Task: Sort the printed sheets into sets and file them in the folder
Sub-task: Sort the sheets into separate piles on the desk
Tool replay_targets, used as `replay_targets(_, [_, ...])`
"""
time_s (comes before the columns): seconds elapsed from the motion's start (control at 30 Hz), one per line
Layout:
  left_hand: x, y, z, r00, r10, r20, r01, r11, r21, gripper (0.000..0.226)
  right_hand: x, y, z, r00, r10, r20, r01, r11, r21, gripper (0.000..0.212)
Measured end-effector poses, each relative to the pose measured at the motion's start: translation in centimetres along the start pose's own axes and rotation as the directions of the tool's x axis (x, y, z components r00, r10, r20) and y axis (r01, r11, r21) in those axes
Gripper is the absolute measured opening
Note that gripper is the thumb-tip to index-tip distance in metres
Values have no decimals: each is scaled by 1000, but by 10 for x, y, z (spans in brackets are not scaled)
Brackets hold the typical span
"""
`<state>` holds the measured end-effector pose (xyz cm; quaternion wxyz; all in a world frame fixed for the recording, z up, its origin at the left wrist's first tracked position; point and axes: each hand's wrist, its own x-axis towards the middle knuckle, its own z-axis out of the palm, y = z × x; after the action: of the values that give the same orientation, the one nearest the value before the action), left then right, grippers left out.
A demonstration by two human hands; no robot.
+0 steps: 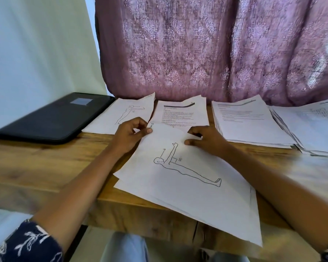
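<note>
The left hand's thumb and forefinger pinched the far left corner of the figure sheet, a page printed with a body outline. The right hand had its thumb on that sheet's far edge with the fingers curled over it, seemingly gripping. The figure sheet topped a loose stack overhanging the wooden table's near edge. If the figure sheet were lifted carelessly, the pages beneath could drag along and slide off the overhang, or two could cling together and end up in one set. Just beyond the figure sheet lay a pile of matching drawings and a text pile. Two more piles sat beyond it to the right. The closed black folder rested beyond it to the left, and a mauve curtain hung behind. Nothing blocked the way to the piles.
</note>
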<state>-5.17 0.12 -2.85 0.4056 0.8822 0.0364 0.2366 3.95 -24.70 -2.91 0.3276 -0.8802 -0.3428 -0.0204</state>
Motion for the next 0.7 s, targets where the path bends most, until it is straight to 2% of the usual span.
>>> replay_targets(0.1, [1,-3,-12,997,-26,67,39,979,-199,20,0,2,-12,995,7,-103,-3,999,44,23])
replay_targets(0.2, [5,-7,-21,987,-155,32,153,881,-448,34,2,8,-22,972,98,-214,-75,991,113,18])
replay_targets(0.27, [7,-7,-24,970,-243,31,223,826,-518,40,11,16,-28,930,205,-305,-133,961,241,13])
replay_targets(0.33, [8,-6,-27,927,-357,118,352,711,-610,44,27,18,-30,877,308,-370,-146,903,404,10])
replay_targets(0.37, [8,-5,-29,900,-401,170,413,663,-624,45,38,17,-29,852,351,-388,-155,878,453,9])
replay_targets(0.4, [8,-1,-33,882,-420,215,459,658,-597,41,51,12,-29,831,388,-398,-168,858,486,11])
replay_targets(0.5, [15,8,-44,842,-447,301,538,729,-423,10,91,-14,-17,796,425,-431,-167,838,519,9])
replay_targets(0.57, [27,9,-58,813,-529,244,582,717,-384,14,118,-35,-5,801,412,-435,-203,870,450,8])
replay_targets(0.6, [35,6,-69,785,-579,222,613,672,-416,14,129,-44,1,803,412,-430,-227,880,418,6])
replay_targets(0.67, [51,-7,-95,751,-616,235,635,578,-512,31,153,-56,12,807,426,-408,-266,880,394,10])
replay_targets(0.7, [59,-15,-106,756,-611,233,630,584,-513,37,162,-59,18,808,445,-387,-292,871,394,11])
